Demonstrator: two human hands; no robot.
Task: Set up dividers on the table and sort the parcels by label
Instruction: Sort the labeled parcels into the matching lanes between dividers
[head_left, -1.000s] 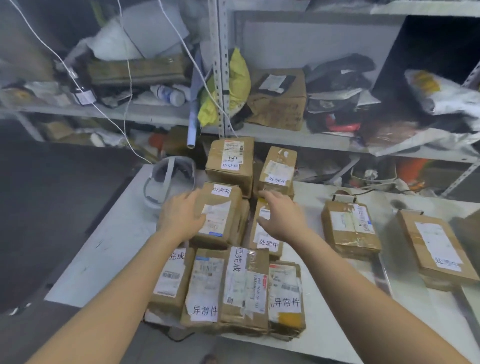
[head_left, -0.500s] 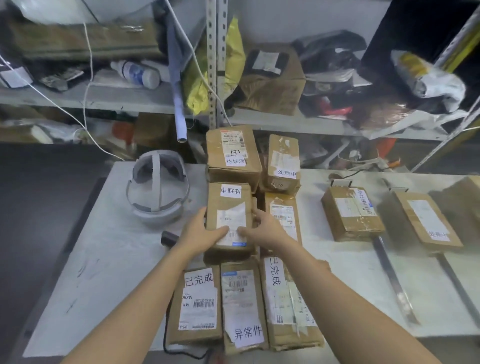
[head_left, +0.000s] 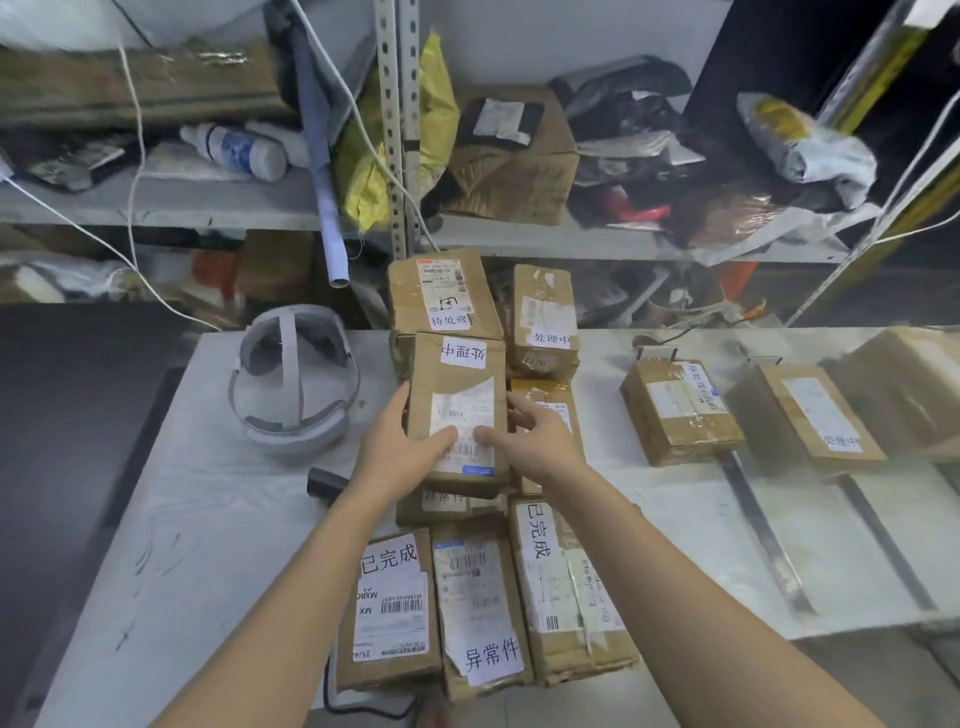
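The middle parcel (head_left: 457, 410) is matt brown cardboard, creased at its edges, with white paper labels stuck on. The table (head_left: 208, 519) under it is smooth and white, scuffed with dark marks. Right of the parcel, a divider (head_left: 763, 535) is dull grey metal. To its left, the headset (head_left: 296, 384) is matt pale-grey plastic. Behind it, the shelf upright (head_left: 397, 130) is perforated grey metal.

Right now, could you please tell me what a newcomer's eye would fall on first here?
First, the brown parcel at the centre of the table, held from both sides by the left hand and right hand over a cluster of labelled parcels. Next, the white headset lying to its left, and two more parcels set apart on the right beside flat metal strips.
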